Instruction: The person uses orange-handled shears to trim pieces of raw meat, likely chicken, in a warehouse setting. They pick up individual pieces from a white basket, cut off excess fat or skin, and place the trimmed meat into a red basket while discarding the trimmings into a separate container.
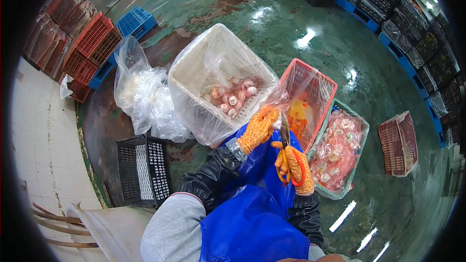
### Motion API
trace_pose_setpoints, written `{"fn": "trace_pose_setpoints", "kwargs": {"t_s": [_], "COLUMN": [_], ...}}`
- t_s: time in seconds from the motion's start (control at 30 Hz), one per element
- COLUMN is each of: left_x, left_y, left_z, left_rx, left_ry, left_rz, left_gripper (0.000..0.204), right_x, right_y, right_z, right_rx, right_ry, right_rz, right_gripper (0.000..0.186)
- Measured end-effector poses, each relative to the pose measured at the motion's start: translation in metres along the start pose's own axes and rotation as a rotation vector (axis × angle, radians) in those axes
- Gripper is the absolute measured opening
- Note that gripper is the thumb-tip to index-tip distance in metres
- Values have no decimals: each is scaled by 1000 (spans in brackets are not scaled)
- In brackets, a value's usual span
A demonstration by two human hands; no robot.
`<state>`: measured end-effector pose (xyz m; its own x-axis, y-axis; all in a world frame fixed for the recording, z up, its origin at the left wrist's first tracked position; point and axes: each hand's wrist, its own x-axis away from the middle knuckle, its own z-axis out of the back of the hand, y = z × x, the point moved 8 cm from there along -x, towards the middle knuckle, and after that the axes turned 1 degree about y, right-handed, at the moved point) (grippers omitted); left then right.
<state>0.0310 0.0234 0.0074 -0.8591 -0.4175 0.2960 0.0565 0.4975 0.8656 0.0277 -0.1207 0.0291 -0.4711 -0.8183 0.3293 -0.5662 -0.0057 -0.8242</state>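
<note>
My left hand (259, 128), in an orange patterned glove, is closed around a garlic bulb (277, 122), mostly hidden by the fingers. Just right of it, my right hand (296, 169) in a matching glove grips a pair of scissors (285, 138) by red and yellow handles. The dark blades point up beside the bulb. Beyond my left hand, a large white crate (194, 63) lined with clear plastic holds several pinkish garlic bulbs (234, 98). To the right, a plastic-lined red crate (332, 90) has orange and yellow items in it. Next to that, a green crate (360, 151) is full of garlic.
Crumpled clear plastic bags (158, 102) and a black crate (131, 172) are at my left. A dark red crate (399, 145) lies on the wet green floor at right. Stacked crates (94, 41) line the left wall; black stacks (412, 34) stand at far right.
</note>
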Motion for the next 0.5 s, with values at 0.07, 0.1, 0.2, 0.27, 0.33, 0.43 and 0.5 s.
{"fn": "trace_pose_setpoints", "kwargs": {"t_s": [0.07,0.1,0.2,0.27,0.33,0.43,0.5], "left_x": [-6,-8,-16,-27,-39,-50,-57], "left_y": [-2,-3,-5,-15,-22,-17,-9], "left_z": [-1,-1,0,6,8,12,21], "left_rx": [95,106,144,175,176,-35,-434], "left_ry": [-15,-2,38,63,88,161,252], "left_rz": [15,20,3,-47,-84,-87,-270], "left_gripper": [15,13,11,10,12,20,27], "right_x": [-5,-11,-27,-32,-40,-52,-64], "right_y": [0,5,15,18,17,22,30], "right_z": [0,5,9,3,-2,2,12], "right_rx": [-53,-80,-258,-501,-640,-940,-899], "right_ry": [-38,-55,-164,-242,-260,-334,-313], "right_rz": [-6,-20,-101,-178,-242,-309,-328], "right_gripper": [54,56,67,72,83,82,82]}}
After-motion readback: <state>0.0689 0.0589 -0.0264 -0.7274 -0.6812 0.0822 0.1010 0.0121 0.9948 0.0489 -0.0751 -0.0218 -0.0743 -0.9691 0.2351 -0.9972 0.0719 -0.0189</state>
